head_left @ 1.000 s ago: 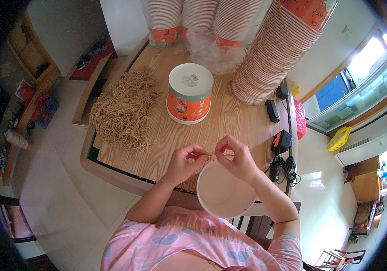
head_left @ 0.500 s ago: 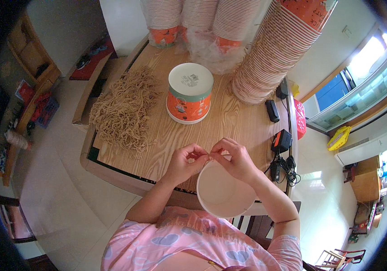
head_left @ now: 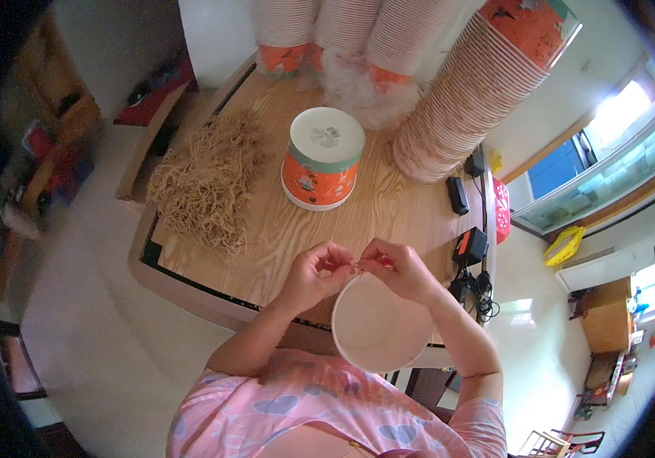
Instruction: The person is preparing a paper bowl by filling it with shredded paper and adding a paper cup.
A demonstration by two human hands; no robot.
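A white paper bucket (head_left: 381, 324) is tilted at the table's front edge, its open mouth facing up toward me. At its far rim my left hand (head_left: 318, 273) pinches with thumb and forefinger. My right hand (head_left: 397, 269) pinches at the same spot, its fingertips almost meeting the left ones. What lies between the fingertips is too small to make out. A tiny strand-like mark shows on the bucket's near rim. Beyond my hands an orange and green paper bucket (head_left: 320, 179) stands upside down. To its left lies a heap of tan twine strands (head_left: 209, 179).
A tall leaning stack of paper buckets (head_left: 469, 99) rises at the back right, tan strands hanging along it. More bucket stacks (head_left: 342, 23) and crumpled clear plastic (head_left: 369, 99) line the back. Black adapters (head_left: 471, 246) with cables (head_left: 480, 294) lie along the table's right edge.
The view has turned slightly. Both hands stay pinched at the bucket's far rim, with only small finger movement. The bucket remains at the table's front edge.
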